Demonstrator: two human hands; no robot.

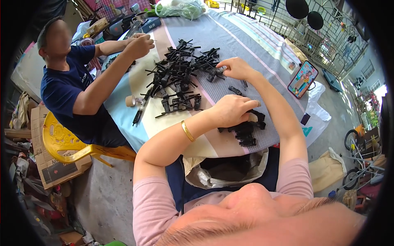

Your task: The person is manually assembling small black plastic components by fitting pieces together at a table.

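A tangled pile of black plastic parts point(176, 69) lies on the cloth-covered table point(234, 37). At the pile's right edge, my right hand point(238, 69) has its thumb and index finger closed on one of the black parts. My left hand point(234, 111), below a gold bangle point(187, 131), hovers palm down with fingers apart beside a smaller group of black parts point(245, 133) near the front edge. What lies under its palm is hidden. Between my hands lies a single black part point(235, 90).
Across the left corner, a person point(72, 78) holds something thin in both hands. A roll of tape point(130, 101) and a black pen-like tool point(139, 112) lie left of the pile. A phone point(303, 80) stands at the right edge. An open sack point(201, 176) hangs below the front edge.
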